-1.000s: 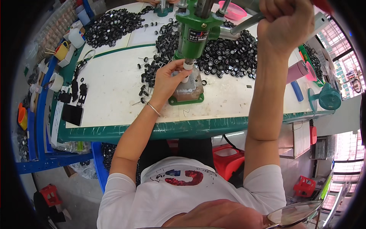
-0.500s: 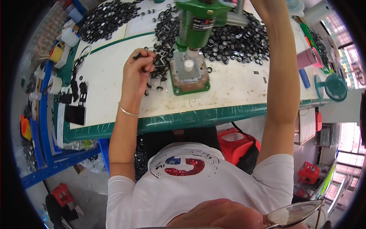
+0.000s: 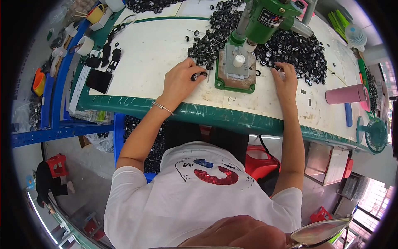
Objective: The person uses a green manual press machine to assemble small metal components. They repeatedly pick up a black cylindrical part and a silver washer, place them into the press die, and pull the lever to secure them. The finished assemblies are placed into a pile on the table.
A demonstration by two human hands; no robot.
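My left hand [image 3: 179, 84] rests on the table left of a green bench press [image 3: 265, 20], its fingers closed on small black wheels [image 3: 199, 76]; how many it holds is partly hidden. To the press's right, my right hand [image 3: 286, 83] reaches to the near edge of a heap of black wheels [image 3: 286, 50]. Its fingertips are pinched together, and what is between them is too small to tell. On the press's base plate [image 3: 234, 79] stands a white round fixture [image 3: 239, 61]. Beside my left hand lie wheels with thin metal axles [image 3: 203, 46].
A black phone [image 3: 99, 81] and dark plastic parts [image 3: 114, 59] lie at the left. Toward the right are a pink tumbler [image 3: 346, 94], a blue bar [image 3: 348, 114] and a small green fan [image 3: 376, 135]. The table has a green front edge [image 3: 215, 115]. A blue bin [image 3: 119, 133] stands below.
My right hand has come down from the upper edge of the picture, beside the press, to the wheel heap. My left hand still holds wheels and is now lower, near the base. The view has shifted.
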